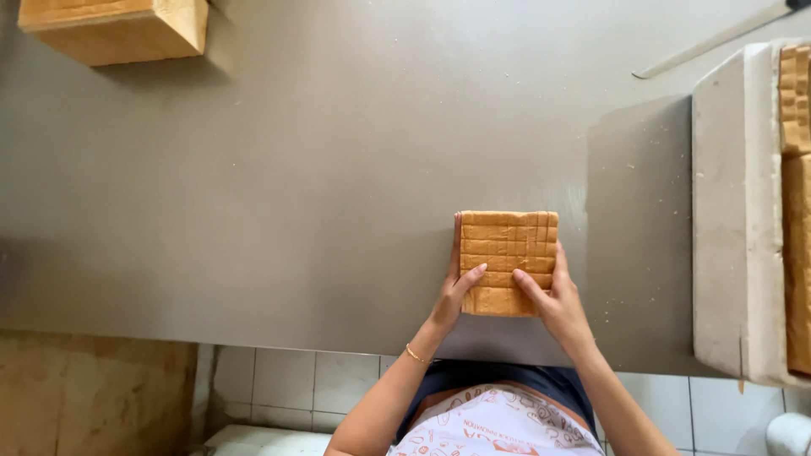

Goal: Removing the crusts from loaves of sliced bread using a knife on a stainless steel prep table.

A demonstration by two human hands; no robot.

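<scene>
Left hand (454,297) and right hand (553,302) clasp the sliced bread loaf (508,262) from both sides, keeping slices together on the steel counter (296,186), lower centre.

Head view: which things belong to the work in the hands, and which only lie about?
In hand: sliced bread block, held by left hand and right hand.
Lying about: bread loaf, white board bearing crust pieces, long knife, steel table.

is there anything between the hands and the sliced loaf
Nothing visible. The left hand and right hand already press on opposite sides of the sliced loaf, thumbs on its top, on the steel table.
</scene>
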